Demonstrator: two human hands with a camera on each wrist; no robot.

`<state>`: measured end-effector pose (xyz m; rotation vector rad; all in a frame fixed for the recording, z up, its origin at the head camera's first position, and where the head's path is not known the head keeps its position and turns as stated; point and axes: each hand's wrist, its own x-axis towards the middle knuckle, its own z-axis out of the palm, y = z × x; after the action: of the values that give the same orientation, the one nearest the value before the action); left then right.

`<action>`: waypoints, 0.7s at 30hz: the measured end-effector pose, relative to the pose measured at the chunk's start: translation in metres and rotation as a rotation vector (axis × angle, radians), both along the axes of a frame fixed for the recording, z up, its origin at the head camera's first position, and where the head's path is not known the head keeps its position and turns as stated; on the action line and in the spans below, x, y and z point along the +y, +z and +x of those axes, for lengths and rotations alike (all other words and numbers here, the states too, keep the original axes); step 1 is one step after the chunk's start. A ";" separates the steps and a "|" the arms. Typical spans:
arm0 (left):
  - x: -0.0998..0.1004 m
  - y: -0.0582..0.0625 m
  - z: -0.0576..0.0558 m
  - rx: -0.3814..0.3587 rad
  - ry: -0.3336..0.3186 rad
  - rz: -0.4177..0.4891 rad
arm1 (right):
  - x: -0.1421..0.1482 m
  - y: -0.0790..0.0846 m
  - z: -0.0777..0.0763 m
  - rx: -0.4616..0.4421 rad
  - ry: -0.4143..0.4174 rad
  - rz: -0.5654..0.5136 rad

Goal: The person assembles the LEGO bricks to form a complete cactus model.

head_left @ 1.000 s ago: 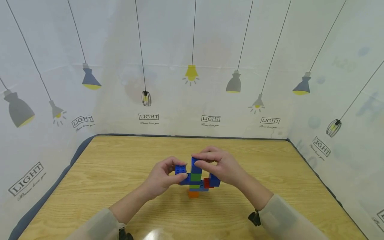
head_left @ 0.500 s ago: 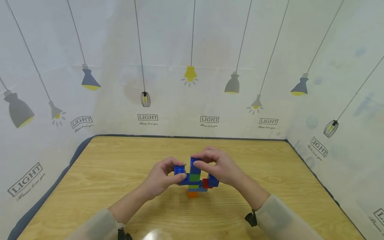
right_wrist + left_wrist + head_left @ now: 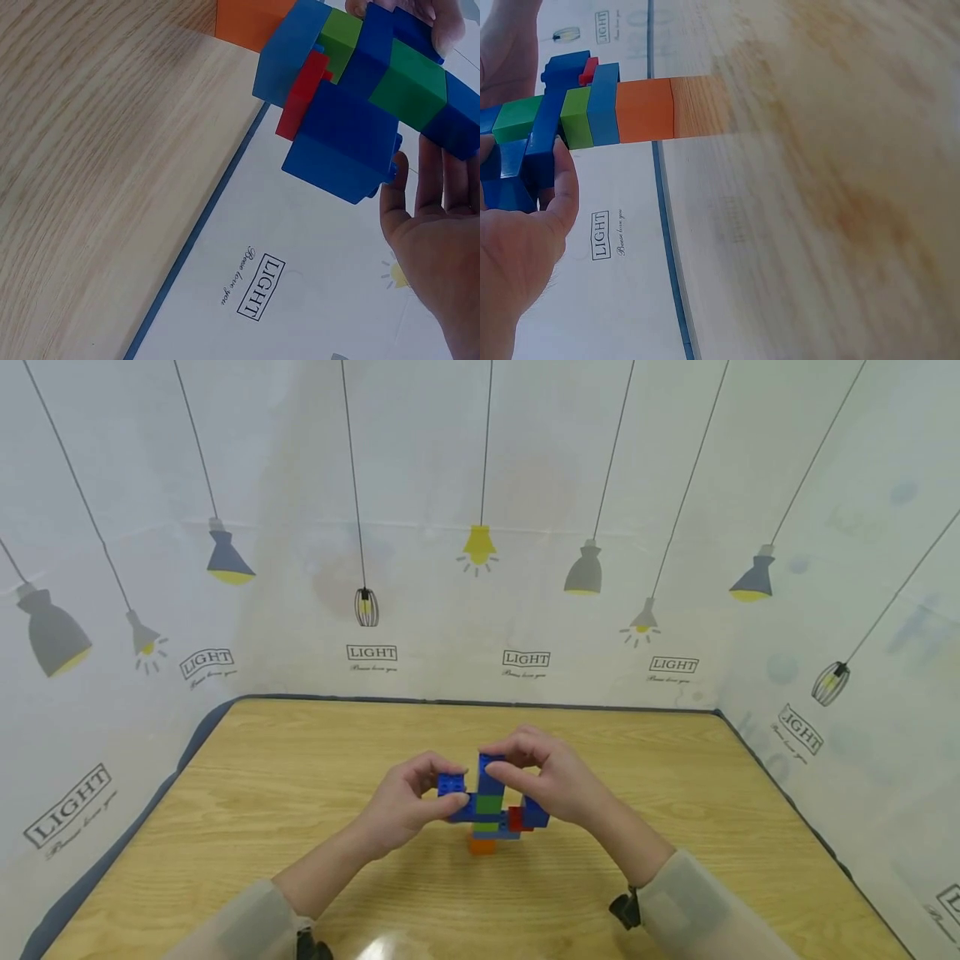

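Observation:
A small tower of toy building bricks stands on the table, between both hands. At its foot is an orange brick (image 3: 482, 845), then a lighter blue brick (image 3: 604, 109) and a light green brick (image 3: 576, 118). A long dark blue brick (image 3: 367, 56) reaches out left and bears a blue brick (image 3: 451, 784), which the left hand (image 3: 401, 806) pinches between thumb and fingers. Above the long brick come a green brick (image 3: 489, 805) and a top blue brick (image 3: 491, 781), pinched by the right hand (image 3: 558, 777). On the right side, a red brick (image 3: 301, 94) carries another blue brick (image 3: 341, 142).
The wooden table (image 3: 322, 743) spreads around the tower, with a dark blue edging at its far side. Behind it hangs a white cloth backdrop (image 3: 420, 585) printed with lamps. Dark straps (image 3: 625, 910) hang at the sleeve cuffs.

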<state>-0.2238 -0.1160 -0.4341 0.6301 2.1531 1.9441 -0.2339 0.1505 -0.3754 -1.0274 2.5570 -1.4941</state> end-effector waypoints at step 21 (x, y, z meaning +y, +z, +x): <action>0.000 -0.002 -0.001 0.006 -0.007 0.022 | -0.002 -0.008 0.002 0.041 -0.031 -0.002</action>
<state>-0.2245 -0.1158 -0.4356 0.6467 2.1327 1.9678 -0.2321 0.1488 -0.3833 -1.0338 2.6114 -1.4991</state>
